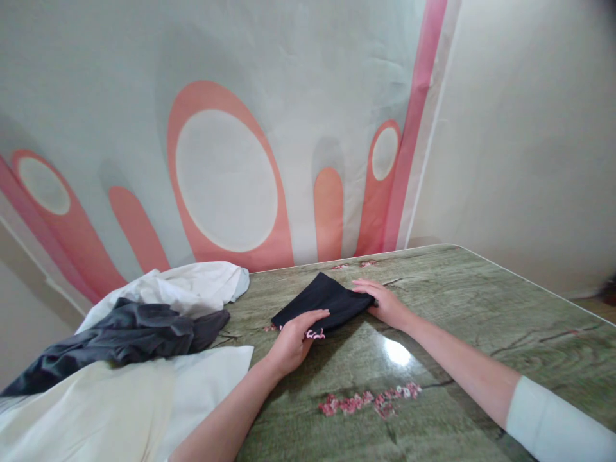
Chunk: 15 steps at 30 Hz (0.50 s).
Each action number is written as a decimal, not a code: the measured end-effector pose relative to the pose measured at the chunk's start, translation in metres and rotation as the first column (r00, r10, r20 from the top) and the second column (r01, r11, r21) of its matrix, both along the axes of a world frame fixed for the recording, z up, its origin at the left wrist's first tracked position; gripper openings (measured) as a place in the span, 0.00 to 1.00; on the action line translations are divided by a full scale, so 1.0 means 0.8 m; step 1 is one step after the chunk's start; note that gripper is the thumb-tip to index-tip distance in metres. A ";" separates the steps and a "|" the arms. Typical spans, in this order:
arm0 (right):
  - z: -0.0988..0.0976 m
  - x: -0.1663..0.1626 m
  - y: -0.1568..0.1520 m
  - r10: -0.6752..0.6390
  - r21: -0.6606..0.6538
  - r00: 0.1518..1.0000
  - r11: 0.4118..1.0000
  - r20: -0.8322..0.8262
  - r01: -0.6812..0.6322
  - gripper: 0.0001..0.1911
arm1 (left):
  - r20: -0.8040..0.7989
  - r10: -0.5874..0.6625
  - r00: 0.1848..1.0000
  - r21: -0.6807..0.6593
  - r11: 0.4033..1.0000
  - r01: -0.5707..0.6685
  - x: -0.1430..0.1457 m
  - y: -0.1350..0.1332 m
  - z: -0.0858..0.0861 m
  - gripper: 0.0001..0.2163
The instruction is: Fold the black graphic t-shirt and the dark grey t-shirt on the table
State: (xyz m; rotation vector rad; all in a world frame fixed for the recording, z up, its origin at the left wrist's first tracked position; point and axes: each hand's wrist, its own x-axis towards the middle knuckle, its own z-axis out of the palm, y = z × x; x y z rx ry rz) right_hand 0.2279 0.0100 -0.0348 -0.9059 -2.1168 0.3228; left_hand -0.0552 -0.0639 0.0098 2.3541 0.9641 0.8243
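A black folded garment is in front of me at the table's middle, its far corner peaked. My left hand grips its near-left edge, fingers stretched over the top; the thumb is mostly hidden. At the right end, my right hand holds the edge between thumb and fingers. Pink and white bits show beside my left fingers; whether they are trim or the table's print I cannot tell. The garment's exact kind does not show in its folded shape.
Left of my hands lie a white cloth, a dark grey garment and cream-white fabric, heaped together. The wood-patterned table has printed pink flowers and a glare spot. Behind it rises a wall with an orange-and-grey printed sheet.
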 end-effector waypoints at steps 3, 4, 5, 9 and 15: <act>0.004 0.002 0.003 0.090 -0.125 0.987 0.986 -0.134 -0.107 0.12 | 0.088 0.029 0.996 -0.068 0.997 -0.023 -0.004 -0.002 0.012 0.21; 0.009 0.002 0.002 0.092 -0.168 0.980 0.978 -0.179 -0.122 0.09 | 0.125 0.046 0.991 -0.097 0.995 -0.034 -0.005 -0.002 0.015 0.18; 0.015 0.002 0.000 0.080 -0.207 0.972 0.970 -0.223 -0.127 0.09 | 0.168 0.067 0.984 -0.127 0.991 -0.045 -0.006 -0.002 0.018 0.16; 0.053 0.001 -0.014 -0.005 -0.282 0.926 0.953 -0.378 -0.110 0.16 | 0.359 0.165 0.919 -0.312 0.949 -0.049 -0.002 -0.005 0.033 0.14; 0.137 -0.013 -0.023 -0.066 -0.147 0.922 0.989 -0.381 0.010 0.16 | 0.605 0.267 0.750 -0.508 0.855 0.105 0.012 -0.027 0.056 0.17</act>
